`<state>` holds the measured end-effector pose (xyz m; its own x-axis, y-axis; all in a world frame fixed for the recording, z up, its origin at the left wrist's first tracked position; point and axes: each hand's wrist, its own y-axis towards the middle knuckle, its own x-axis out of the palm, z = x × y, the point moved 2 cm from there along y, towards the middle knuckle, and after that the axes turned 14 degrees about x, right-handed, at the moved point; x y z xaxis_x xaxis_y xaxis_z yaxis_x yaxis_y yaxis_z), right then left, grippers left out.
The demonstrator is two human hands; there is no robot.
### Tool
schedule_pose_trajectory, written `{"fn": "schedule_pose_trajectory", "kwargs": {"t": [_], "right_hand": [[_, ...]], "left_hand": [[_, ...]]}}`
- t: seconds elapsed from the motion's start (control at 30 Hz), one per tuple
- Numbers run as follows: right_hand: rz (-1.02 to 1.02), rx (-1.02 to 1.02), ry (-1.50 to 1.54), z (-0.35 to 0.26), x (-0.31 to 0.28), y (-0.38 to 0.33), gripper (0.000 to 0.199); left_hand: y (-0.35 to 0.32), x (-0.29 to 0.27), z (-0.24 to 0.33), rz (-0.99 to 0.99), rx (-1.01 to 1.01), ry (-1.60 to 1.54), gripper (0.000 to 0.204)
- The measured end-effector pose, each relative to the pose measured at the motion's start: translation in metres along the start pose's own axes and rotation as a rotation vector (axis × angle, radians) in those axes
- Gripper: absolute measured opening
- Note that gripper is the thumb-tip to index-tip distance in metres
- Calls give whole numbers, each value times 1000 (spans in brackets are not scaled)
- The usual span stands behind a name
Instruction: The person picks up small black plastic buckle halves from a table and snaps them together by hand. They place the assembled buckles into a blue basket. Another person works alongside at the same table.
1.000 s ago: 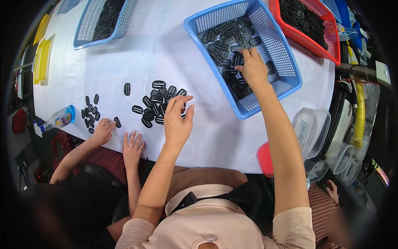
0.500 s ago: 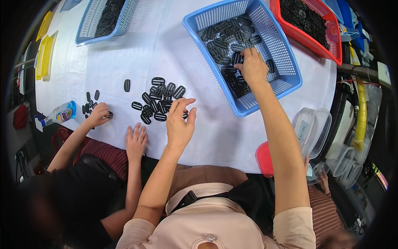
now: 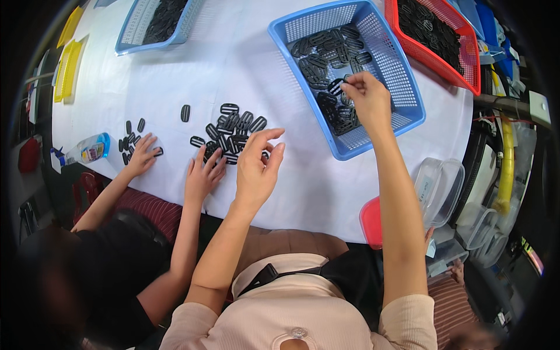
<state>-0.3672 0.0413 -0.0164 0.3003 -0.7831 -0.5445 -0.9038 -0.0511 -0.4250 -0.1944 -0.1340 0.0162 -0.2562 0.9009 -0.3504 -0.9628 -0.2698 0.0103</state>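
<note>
My right hand is over the blue basket, thumb and fingers pinched on the edge of a black slide buckle. More black slide buckles lie loose on the basket's bottom, some in heaps. My left hand hovers at the right side of a pile of the same buckles on the white-covered table. Its thumb and forefinger are apart, and I see nothing between them. Part of the pile is hidden behind this hand.
At my left, a co-worker's hands touch the pile and a smaller group of buckles. A bottle lies beyond. A red basket and another blue basket hold black pieces. Clear boxes and a red lid sit right.
My right hand has drawn slightly back toward me and now has a buckle pinched in its fingers. The co-worker's nearer hand has moved forward onto the pile. My left hand stays beside it.
</note>
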Motion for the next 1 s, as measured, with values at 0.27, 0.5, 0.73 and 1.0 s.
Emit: {"fn": "schedule_pose_trajectory", "kwargs": {"t": [0.27,0.5,0.73,1.0], "right_hand": [[-484,189,489,-42,12,-135,20],[80,-78,436,-46,29,-165,26],[232,-272,76,-64,65,-192,16],[252,-147,-97,-53,78,-192,16]], "left_hand": [[-21,-15,57,-109,-181,-451,28],[-53,-26,68,-41,-183,-375,30],[-79,-20,68,64,24,-99,24],[-96,-21,66,17,12,-11,24]]}}
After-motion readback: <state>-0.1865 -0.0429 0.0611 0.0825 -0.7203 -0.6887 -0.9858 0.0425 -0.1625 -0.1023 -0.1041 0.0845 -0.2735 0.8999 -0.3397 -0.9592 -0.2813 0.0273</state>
